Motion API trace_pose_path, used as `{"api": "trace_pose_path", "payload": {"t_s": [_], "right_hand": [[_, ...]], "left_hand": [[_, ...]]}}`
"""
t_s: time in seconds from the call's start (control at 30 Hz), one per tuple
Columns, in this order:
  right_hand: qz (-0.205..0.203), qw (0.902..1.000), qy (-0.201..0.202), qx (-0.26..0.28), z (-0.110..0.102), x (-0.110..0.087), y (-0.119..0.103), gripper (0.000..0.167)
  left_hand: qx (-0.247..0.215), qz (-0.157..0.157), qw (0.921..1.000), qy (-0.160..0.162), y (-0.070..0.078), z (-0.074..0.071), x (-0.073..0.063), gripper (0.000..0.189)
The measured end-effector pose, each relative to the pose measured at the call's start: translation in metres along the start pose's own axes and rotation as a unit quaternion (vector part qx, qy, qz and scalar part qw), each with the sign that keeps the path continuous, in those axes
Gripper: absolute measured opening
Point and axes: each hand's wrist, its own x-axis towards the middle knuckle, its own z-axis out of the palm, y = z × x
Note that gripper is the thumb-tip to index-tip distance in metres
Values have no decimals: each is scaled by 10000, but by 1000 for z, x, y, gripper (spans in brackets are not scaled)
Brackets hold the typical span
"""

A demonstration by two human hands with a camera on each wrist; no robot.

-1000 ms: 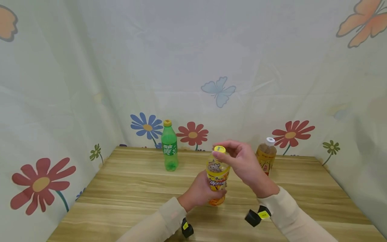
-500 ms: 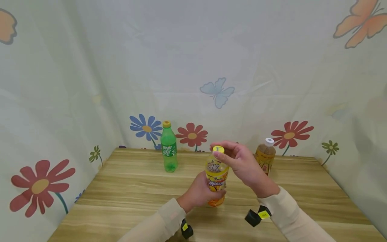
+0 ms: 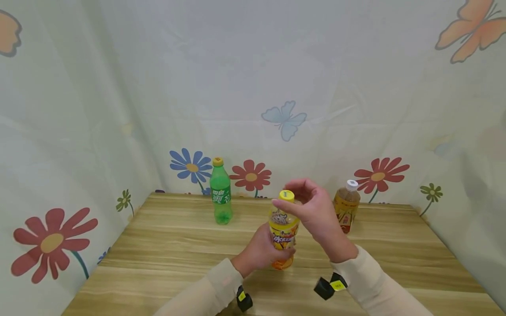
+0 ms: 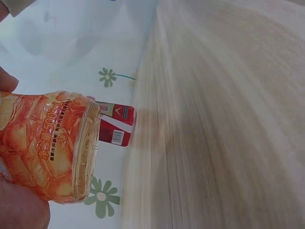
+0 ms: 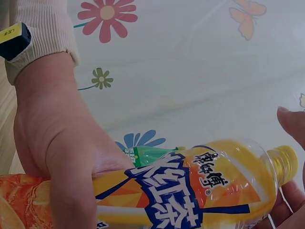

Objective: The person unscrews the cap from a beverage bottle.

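Note:
My left hand [image 3: 261, 250] grips the yellow-and-orange iced tea bottle [image 3: 283, 232] round its middle. In the left wrist view the bottle's base [image 4: 88, 152] is apart from the tabletop. Beside the yellow cap [image 3: 286, 195] is my right hand [image 3: 316, 210], with the thumb on the near side and the fingers bent behind. The right wrist view shows a gap between the thumb [image 5: 290, 125] and the cap [image 5: 284, 164]; fingers [image 5: 283, 205] lie at the cap's far side. Whether those fingers touch it I cannot tell. The cap sits on the bottle's neck.
A green bottle [image 3: 221, 193] with a yellow cap stands at the back left of the wooden table [image 3: 178, 259]. Behind my right hand stands a brown drink bottle [image 3: 348, 206] with a white cap. A flowered curtain [image 3: 221, 79] surrounds the table.
My right thumb has come away from the cap and shifted left and down; the right wrist has moved slightly left. The left hand and the bottle stay nearly still.

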Motion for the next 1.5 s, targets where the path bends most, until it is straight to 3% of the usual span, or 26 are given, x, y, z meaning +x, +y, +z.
{"api": "trace_pose_path", "payload": {"t_s": [0.47, 0.87, 1.5], "right_hand": [[439, 9987, 194, -183, 4, 0, 2, 45], [478, 9982, 338, -135, 5, 2, 5, 46], [174, 9983, -534, -162, -4, 9, 4, 37]], "left_hand": [[71, -114, 9999, -10, 0, 3, -2, 54], [48, -247, 9997, -26, -3, 2, 0, 56], [-5, -182, 9998, 44, -10, -2, 1, 55]]}}
